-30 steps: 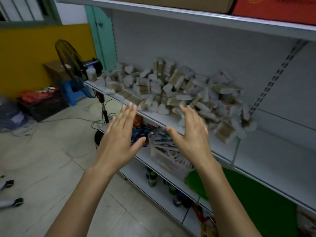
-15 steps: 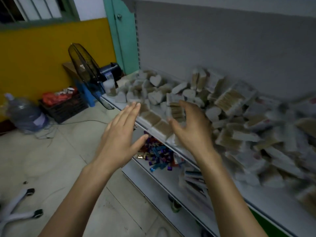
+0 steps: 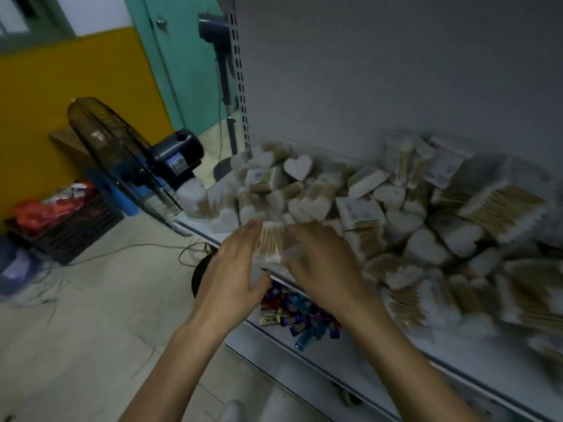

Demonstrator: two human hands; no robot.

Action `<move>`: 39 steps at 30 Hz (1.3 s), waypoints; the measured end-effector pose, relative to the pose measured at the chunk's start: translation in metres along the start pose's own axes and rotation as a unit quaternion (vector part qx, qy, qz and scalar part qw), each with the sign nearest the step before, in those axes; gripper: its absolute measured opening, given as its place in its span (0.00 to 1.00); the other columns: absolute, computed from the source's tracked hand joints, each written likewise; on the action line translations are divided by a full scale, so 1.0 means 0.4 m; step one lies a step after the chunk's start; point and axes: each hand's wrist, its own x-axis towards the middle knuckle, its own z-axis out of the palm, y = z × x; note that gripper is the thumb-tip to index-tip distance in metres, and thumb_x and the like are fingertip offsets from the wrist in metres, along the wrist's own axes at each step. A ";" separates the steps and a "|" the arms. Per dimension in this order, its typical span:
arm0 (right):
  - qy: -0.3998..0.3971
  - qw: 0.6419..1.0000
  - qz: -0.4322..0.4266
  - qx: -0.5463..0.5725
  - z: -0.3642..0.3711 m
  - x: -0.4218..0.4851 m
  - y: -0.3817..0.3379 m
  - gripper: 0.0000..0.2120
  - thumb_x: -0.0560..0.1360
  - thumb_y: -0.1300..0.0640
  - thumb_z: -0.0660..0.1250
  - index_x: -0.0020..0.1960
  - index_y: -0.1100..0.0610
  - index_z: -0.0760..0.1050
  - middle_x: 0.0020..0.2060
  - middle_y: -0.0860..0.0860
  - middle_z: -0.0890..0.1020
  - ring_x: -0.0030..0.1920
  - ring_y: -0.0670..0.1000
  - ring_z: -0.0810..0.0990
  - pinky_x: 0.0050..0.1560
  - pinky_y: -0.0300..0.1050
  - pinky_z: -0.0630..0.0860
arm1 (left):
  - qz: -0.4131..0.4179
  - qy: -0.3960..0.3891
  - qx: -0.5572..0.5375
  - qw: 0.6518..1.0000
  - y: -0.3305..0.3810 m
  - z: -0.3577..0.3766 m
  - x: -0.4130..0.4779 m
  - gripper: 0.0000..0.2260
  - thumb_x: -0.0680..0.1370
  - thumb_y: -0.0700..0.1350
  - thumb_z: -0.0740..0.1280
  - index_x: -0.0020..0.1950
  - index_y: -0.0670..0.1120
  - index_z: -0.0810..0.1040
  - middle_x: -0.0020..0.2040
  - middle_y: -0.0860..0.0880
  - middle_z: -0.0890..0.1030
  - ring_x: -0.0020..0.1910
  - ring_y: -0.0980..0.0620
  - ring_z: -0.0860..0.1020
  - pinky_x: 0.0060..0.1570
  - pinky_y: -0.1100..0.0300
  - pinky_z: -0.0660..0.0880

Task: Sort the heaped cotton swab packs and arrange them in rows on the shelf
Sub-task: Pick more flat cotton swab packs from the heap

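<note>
Swab pack (image 3: 269, 242) is sitting at shelf (image 3: 475, 357) edge, left hand (image 3: 234, 269) pressing it flat-fingered; blur is hiding labels and grip of right hand (image 3: 326, 269).

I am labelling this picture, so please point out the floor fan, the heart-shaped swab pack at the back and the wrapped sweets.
floor fan (image 3: 115, 147): head view, wire grille.
heart-shaped swab pack (image 3: 298, 166): head view, white heart face.
wrapped sweets (image 3: 300, 312): head view, pile's middle.

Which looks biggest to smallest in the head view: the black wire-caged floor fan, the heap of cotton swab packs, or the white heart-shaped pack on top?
1. heap of cotton swab packs
2. black wire-caged floor fan
3. white heart-shaped pack
</note>
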 end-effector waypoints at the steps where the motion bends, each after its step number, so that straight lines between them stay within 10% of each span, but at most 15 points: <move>1: -0.020 1.000 -0.004 -0.020 0.028 0.018 -0.015 0.16 0.73 0.48 0.64 0.59 0.52 0.74 0.53 0.50 0.78 0.52 0.52 0.76 0.50 0.48 0.73 | 0.019 -0.017 -0.012 1.000 -0.035 -0.001 0.012 0.35 0.75 0.44 0.71 0.77 0.46 0.57 0.73 0.51 0.64 0.72 0.54 0.61 0.68 0.67 0.56; 6: -0.097 0.985 0.057 -0.128 0.114 0.053 -0.067 0.21 0.76 0.52 0.65 0.68 0.48 0.69 0.67 0.50 0.70 0.63 0.53 0.68 0.57 0.43 0.62 | 0.103 -0.109 -0.101 0.984 -0.139 -0.017 0.053 0.34 0.74 0.42 0.69 0.72 0.59 0.53 0.71 0.58 0.62 0.67 0.67 0.59 0.66 0.72 0.58; 10: -0.037 0.992 0.084 -0.091 0.123 0.042 -0.104 0.17 0.73 0.62 0.64 0.60 0.51 0.78 0.57 0.55 0.79 0.52 0.57 0.78 0.46 0.43 0.70 | 0.159 -0.184 -0.138 0.960 -0.176 -0.028 0.068 0.36 0.76 0.43 0.70 0.70 0.64 0.47 0.70 0.60 0.62 0.67 0.67 0.60 0.60 0.83 0.53; 19: 0.074 0.993 0.061 -0.067 0.008 -0.018 -0.195 0.14 0.76 0.59 0.62 0.60 0.54 0.78 0.53 0.51 0.80 0.52 0.52 0.78 0.49 0.48 0.76 | 0.286 -0.145 -0.162 0.933 -0.142 -0.075 0.156 0.42 0.71 0.50 0.75 0.77 0.52 0.54 0.74 0.50 0.67 0.71 0.53 0.65 0.68 0.61 0.63; 24: 0.170 0.972 0.137 0.084 -0.028 -0.006 -0.215 0.10 0.77 0.58 0.66 0.58 0.55 0.76 0.50 0.45 0.79 0.49 0.40 0.78 0.49 0.34 0.75 | 0.177 -0.101 -0.237 0.950 -0.164 -0.097 0.151 0.19 0.75 0.52 0.69 0.66 0.54 0.74 0.52 0.55 0.83 0.47 0.57 0.80 0.44 0.57 0.78; 28: 0.132 0.965 0.219 -0.060 0.028 0.040 -0.140 0.10 0.78 0.58 0.63 0.57 0.57 0.78 0.51 0.51 0.81 0.52 0.50 0.78 0.47 0.43 0.73 | 0.036 -0.095 -0.368 0.924 -0.216 -0.114 0.112 0.07 0.75 0.44 0.72 0.50 0.54 0.80 0.39 0.64 0.82 0.41 0.67 0.79 0.40 0.71 0.74; 34: -0.076 0.951 0.185 -0.235 0.169 0.133 -0.092 0.24 0.73 0.44 0.66 0.66 0.52 0.72 0.61 0.53 0.76 0.59 0.56 0.73 0.56 0.47 0.68 | 0.006 -0.077 -0.406 0.911 -0.241 -0.115 0.082 0.11 0.70 0.41 0.76 0.51 0.50 0.82 0.45 0.52 0.84 0.46 0.58 0.82 0.45 0.67 0.76; 39: -0.013 0.961 0.168 -0.220 0.156 0.123 -0.079 0.13 0.78 0.59 0.58 0.61 0.56 0.76 0.54 0.56 0.80 0.51 0.58 0.78 0.44 0.46 0.70 | -0.002 -0.094 -0.421 0.902 -0.219 -0.127 0.075 0.16 0.69 0.40 0.77 0.47 0.55 0.75 0.40 0.62 0.83 0.39 0.65 0.80 0.38 0.72 0.74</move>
